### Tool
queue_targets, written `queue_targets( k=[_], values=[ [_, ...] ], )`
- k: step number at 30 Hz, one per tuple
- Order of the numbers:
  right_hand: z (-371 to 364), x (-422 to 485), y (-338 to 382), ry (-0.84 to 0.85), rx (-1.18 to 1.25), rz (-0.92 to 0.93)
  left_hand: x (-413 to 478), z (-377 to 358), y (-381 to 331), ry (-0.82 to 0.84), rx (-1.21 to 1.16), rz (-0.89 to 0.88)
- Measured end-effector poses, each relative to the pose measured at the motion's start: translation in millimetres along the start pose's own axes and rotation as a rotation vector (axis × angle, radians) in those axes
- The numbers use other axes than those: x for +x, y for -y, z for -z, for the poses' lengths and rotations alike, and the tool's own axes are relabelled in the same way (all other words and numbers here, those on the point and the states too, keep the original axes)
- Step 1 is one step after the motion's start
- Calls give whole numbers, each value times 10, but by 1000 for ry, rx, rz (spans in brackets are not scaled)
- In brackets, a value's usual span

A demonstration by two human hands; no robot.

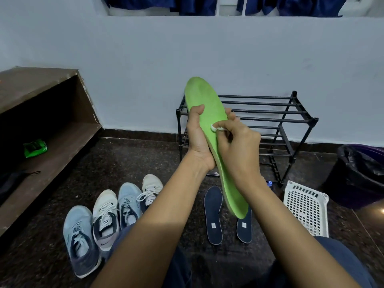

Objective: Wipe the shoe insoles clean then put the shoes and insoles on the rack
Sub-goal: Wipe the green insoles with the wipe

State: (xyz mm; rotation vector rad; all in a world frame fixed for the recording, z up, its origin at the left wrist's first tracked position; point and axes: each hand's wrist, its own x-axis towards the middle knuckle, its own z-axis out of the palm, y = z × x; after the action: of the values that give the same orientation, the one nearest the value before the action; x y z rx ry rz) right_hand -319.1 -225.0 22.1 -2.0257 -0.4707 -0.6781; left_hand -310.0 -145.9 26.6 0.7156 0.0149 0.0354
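Operator: Why is the left grip [196, 140] holding the green insole [199, 94] upright before the rack [259, 97]?

Technician: It is clasping the insole's middle to brace the face. The right grip [241, 146] is pinching a white wipe [214, 127] against that face. Two navy insoles [213, 213] are lying on the floor, probably waiting their turn.

Floor [145, 159]: four shoes [105, 217] in a row, left; two insoles [213, 215] to their right. Rack [270, 112] at wall [145, 69] behind insoles; third insole [205, 100] held up before it. Basket [305, 206] right of insoles, bin [361, 173] beyond. Packet [35, 148] on shelf [62, 146], far left.
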Motion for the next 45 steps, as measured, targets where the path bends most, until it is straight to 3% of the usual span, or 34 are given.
queue_targets(
  k=[5, 12, 18, 23, 32, 41, 45],
  values=[
    [20, 50, -31, 40, 39, -7, -16, -10, 42, -12, 28, 49],
    [134, -49, 140, 260, 155, -42, 7, 113, -156, -10, -108, -67],
    [26, 20, -6, 169, 81, -57, 3, 93, -30, -36, -37, -51],
    [-17, 73, -82, 13, -54, 68, -26, 58, 80, -24, 52, 41],
    [190, -54, 83, 365, 178, -81, 40, 141, -94, -21, -53, -15],
    [42, -18, -36, 154, 128, -93, 39, 85, 27, -62, 40, 12],
    [32, 109, -108, 36, -77, 73, -23, 10, 106, -26, 76, 69]
  ],
)
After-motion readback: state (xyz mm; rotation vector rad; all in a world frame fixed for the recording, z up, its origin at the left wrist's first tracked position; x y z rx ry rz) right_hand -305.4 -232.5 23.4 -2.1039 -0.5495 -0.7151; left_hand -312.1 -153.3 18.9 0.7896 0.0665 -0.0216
